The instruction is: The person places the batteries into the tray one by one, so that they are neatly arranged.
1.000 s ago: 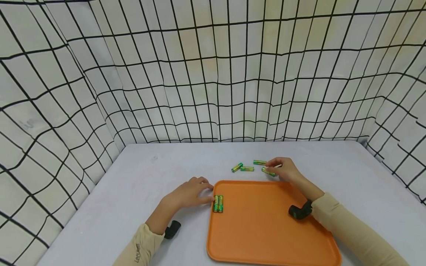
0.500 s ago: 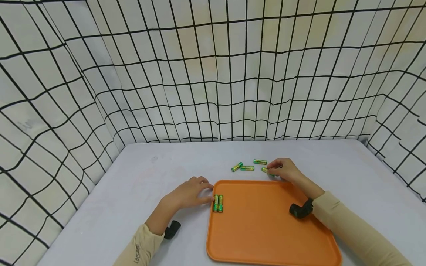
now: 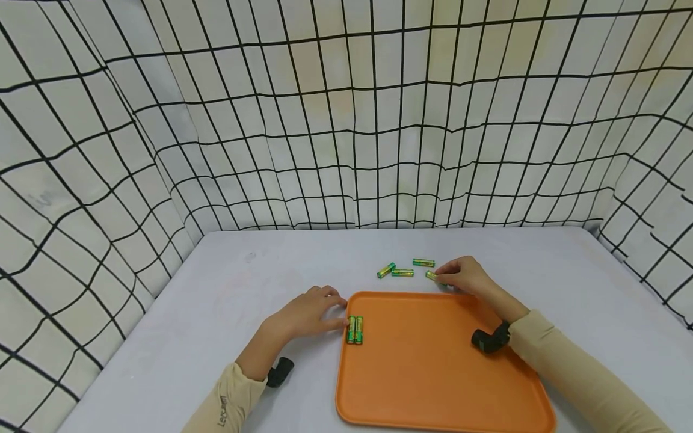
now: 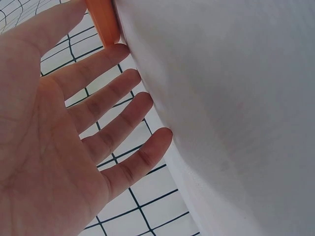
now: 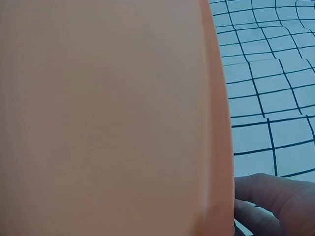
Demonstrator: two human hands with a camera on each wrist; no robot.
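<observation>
Beyond the far edge of an orange tray (image 3: 433,361), the thumb and fingertips of the right hand (image 3: 468,276) pinch the right end of a green-and-yellow battery (image 3: 431,275), its other end in plain sight on my remote head feed. The battery lies slantwise on a white-covered table (image 3: 260,258), just past the tray. (My right-wrist camera shows me mostly tray wall, which hides the fingertips.) At the tray's far left corner, the left hand (image 3: 310,314) holds nothing, its fingers loosely spread and its thumb reaching the rim; my left-wrist camera shows the palm and the outstretched fingers.

Just inside the rim from that thumb, a first tray battery (image 3: 352,329) and a second tray battery (image 3: 359,330) lie side by side, pointing away from the person. Left of the pinched cell, I see a slanted battery (image 3: 386,270) near the end of a level battery (image 3: 402,273); whether the two touch, I cannot tell. A rear battery (image 3: 423,263) rests farther back. Black devices (image 3: 489,339) sit at both wrists, below beige sleeves (image 3: 585,373). Around the table rises a white backdrop (image 3: 387,111) crossed by black grid lines.
</observation>
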